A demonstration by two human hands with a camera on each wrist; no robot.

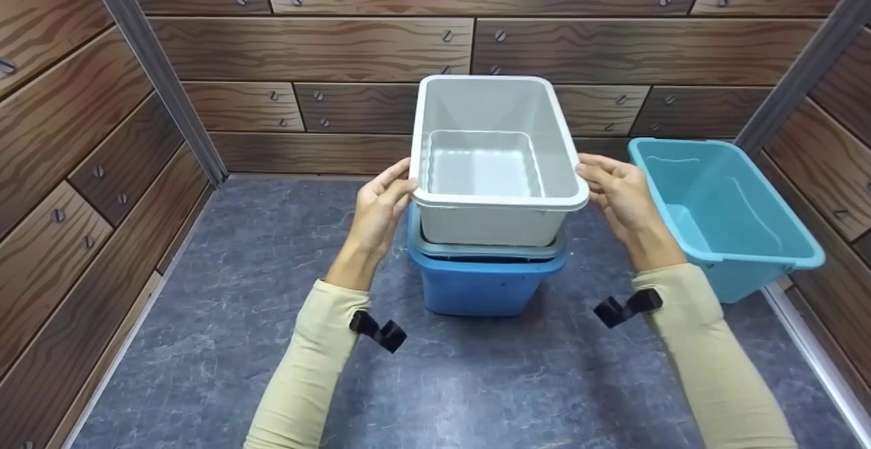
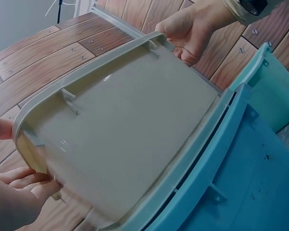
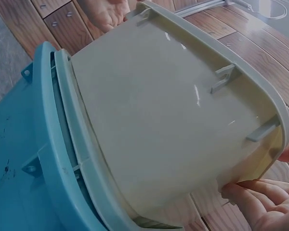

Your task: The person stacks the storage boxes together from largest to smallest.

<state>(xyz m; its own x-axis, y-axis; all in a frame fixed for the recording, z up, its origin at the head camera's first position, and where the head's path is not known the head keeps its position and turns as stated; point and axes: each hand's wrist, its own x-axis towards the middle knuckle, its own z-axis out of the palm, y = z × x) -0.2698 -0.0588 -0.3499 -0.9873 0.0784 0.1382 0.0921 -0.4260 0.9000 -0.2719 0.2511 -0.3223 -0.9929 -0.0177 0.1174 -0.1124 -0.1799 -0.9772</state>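
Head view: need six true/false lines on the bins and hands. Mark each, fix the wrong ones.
1. The left hand and the right hand both hold the pale grey bin. True.
2. The pale grey bin is upside down. False: its open top faces up.
3. The blue bin is below the pale grey bin. True.
4. The teal bin stands to the right of the blue bin. True.
5. The teal bin is covered by a lid. False: it is open.
6. The right hand is inside the blue bin. False: it is at the rim of the pale grey bin.
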